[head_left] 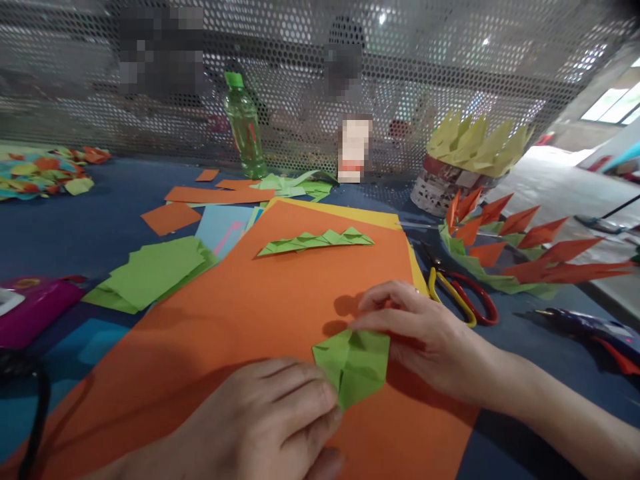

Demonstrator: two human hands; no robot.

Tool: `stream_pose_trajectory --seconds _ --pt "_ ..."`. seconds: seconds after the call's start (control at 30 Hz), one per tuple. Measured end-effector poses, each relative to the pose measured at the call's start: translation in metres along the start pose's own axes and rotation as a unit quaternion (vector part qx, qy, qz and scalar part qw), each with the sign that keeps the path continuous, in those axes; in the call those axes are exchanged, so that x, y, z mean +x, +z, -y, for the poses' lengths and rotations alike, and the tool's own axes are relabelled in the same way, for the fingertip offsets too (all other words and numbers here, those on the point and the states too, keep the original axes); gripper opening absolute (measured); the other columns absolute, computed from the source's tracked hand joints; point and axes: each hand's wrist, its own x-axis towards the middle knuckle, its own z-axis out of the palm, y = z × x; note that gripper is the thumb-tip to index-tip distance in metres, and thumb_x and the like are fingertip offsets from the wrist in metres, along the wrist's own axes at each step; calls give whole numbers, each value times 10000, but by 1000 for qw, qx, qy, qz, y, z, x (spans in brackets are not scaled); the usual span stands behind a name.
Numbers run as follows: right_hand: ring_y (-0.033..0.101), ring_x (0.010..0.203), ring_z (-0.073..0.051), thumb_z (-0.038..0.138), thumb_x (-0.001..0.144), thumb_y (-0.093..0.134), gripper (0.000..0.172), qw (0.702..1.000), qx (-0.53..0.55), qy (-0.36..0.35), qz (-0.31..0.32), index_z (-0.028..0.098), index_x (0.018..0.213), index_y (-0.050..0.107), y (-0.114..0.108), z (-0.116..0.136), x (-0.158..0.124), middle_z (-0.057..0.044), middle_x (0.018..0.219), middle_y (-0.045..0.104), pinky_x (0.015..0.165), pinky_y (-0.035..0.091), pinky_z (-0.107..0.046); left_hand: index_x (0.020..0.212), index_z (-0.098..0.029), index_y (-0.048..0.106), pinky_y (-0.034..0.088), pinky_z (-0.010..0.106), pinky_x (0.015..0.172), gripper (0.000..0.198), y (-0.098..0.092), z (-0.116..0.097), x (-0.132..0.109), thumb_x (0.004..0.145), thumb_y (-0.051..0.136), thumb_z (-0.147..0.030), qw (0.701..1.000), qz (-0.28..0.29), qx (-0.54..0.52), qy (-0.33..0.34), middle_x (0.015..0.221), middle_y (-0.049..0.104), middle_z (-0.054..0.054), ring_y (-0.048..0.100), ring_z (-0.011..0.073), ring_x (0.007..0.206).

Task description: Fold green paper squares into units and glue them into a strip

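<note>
A small green folded paper (357,367) lies over a large orange sheet (240,307), with creases and a folded corner showing. My left hand (270,413) has its fingers curled and closed on the paper's lower left edge. At the upper right edge, my right hand (420,327) pinches the same paper between thumb and fingers; part of the thumb is hidden behind the paper. Beyond both hands, a strip of folded green paper points (320,241) rests on the orange sheet.
Scissors (463,297) lie right of the sheets, near a green ring with orange paper spikes (530,253). A glue gun (590,327) is at far right. Green squares (155,273) are stacked left. A bottle (245,127) and a paper-crowned pot (455,180) stand by the mesh screen.
</note>
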Motion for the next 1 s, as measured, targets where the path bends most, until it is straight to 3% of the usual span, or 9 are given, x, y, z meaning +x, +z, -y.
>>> stream_pose_trajectory --seconds 0.13,0.3,0.53,0.73,1.0 --pt "578 1105 -179 39 861 638 252 999 -29 -35 2 265 902 740 -3 3 0 -28 1187 582 949 478 -315 884 -197 704 527 273 792 329 0 1 4 1029 410 -173 999 -32 8 -13 836 708 9 660 156 797" --pt "590 1000 -169 94 857 660 126 997 -32 -65 16 204 797 669 3 14 0 -28 1098 637 873 474 -312 839 -177 717 526 304 788 408 -6 2 8 1050 368 -171 999 -39 31 -21 861 726 19 664 170 797" --pt "609 1044 -149 84 875 656 103 993 38 -90 72 183 896 639 10 17 -4 -38 1069 654 977 468 -281 870 -185 721 539 304 728 415 -8 4 10 1056 351 -159 998 -43 47 -19 851 716 23 671 170 769" --pt "616 1038 -142 99 795 769 299 989 77 0 123 221 1023 621 -7 16 0 -12 1108 652 888 496 -244 845 -184 707 522 301 697 422 -5 6 12 1062 346 -163 997 -60 57 -6 817 716 16 666 163 743" --pt "606 1089 -159 158 882 728 93 973 162 7 163 231 938 736 -19 0 4 -29 1084 657 969 477 -291 924 -184 739 511 304 759 377 0 -2 6 1057 386 -188 997 -60 45 -15 927 746 17 672 168 831"
